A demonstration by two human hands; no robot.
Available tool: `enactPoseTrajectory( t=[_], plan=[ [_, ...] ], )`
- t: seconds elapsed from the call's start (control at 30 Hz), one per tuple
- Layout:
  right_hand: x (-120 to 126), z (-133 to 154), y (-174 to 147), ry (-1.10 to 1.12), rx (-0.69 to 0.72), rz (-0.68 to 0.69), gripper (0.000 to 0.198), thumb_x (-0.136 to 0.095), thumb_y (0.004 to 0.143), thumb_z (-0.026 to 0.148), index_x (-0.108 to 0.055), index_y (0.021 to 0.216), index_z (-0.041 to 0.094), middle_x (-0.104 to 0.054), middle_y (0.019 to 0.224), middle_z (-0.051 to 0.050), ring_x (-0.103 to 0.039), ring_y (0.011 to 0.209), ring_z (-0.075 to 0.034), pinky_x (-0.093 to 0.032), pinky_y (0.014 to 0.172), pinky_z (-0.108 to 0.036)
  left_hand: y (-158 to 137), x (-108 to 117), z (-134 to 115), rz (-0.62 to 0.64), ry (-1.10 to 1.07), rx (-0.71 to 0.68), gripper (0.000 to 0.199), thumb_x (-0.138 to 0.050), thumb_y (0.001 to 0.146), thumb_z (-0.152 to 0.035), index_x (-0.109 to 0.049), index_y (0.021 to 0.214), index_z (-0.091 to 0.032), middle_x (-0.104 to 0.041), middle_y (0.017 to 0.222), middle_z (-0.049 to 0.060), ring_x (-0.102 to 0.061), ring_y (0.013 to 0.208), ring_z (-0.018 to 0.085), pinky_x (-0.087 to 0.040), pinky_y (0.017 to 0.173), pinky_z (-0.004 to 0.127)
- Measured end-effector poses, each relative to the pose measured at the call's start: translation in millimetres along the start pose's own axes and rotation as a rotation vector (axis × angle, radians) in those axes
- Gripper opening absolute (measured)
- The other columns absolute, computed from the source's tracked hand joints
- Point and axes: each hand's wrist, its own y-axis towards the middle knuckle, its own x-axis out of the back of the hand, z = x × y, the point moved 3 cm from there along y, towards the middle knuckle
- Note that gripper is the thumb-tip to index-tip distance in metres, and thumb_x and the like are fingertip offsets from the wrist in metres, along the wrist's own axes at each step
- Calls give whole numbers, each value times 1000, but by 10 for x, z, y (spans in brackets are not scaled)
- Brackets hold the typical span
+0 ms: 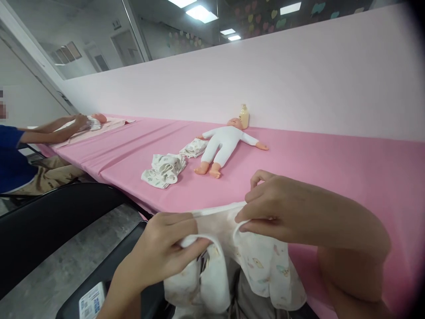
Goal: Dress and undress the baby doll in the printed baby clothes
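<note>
A white baby garment point(265, 270) with a small pastel print hangs over my lap below the table's near edge. My left hand point(169, 243) pinches its edge on the left, fingers on top and thumb inside the opening. On the right, my right hand point(272, 206) grips the white trim between thumb and fingers. The edge is drawn out between both hands. Beyond them a baby doll point(224, 139) in a white suit lies on its back, arms spread. Beside its feet is a crumpled printed cloth point(164, 168), with a folded printed cloth point(193, 148) under its arm.
A pink-covered table point(332, 177) runs along the wall. A yellowish pump bottle point(244, 116) stands behind the doll's head. To my left are black chairs point(66, 221) and a person in a blue top point(15, 146), hands on another doll point(98, 118). A labelled white box point(91, 301) lies on a chair seat.
</note>
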Motion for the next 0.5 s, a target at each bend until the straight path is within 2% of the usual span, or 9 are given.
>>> enactPoseTrajectory(
  t=[0.13, 0.27, 0.37, 0.43, 0.5],
  plan=[
    [-95, 31, 7, -113, -84, -18, 41, -41, 95, 21, -53, 56, 16, -48, 51, 3, -32, 51, -9, -30, 68, -30, 118, -71, 16, 15, 137, -32, 26, -56, 86, -19, -49, 61, -17, -39, 51, -5, -36, 45, 6, -30, 46, 20],
    [-43, 77, -34, -10, -43, 34, 39, -43, 96, 24, -59, 61, 17, -51, 53, 3, -37, 52, -9, -32, 68, -29, 163, -109, 35, 62, 251, -75, 22, -55, 87, -19, -50, 65, -17, -45, 57, -3, -41, 51, 9, -32, 48, 22],
    [87, 85, -135, 158, 102, 56, 30, -47, 96, 31, -69, 79, 21, -56, 59, 3, -46, 56, -9, -35, 69, -27, 159, -81, 25, 83, 268, -204, 21, -55, 87, -19, -50, 67, -17, -48, 61, -1, -47, 60, 12, -40, 55, 25],
    [186, 81, -249, 254, 221, 53, 24, -50, 95, 35, -71, 94, 26, -56, 61, 3, -49, 57, -9, -37, 69, -26, 144, -24, 9, 36, 265, -301, 19, -53, 88, -20, -51, 70, -18, -50, 63, 1, -52, 67, 15, -46, 68, 29],
    [261, 74, -367, 304, 295, 51, 23, -50, 94, 37, -71, 101, 30, -54, 60, 4, -49, 56, -8, -37, 68, -25, 132, 45, -7, -53, 298, -360, 18, -52, 89, -22, -52, 72, -18, -52, 65, 0, -54, 69, 15, -47, 81, 35]
  ],
)
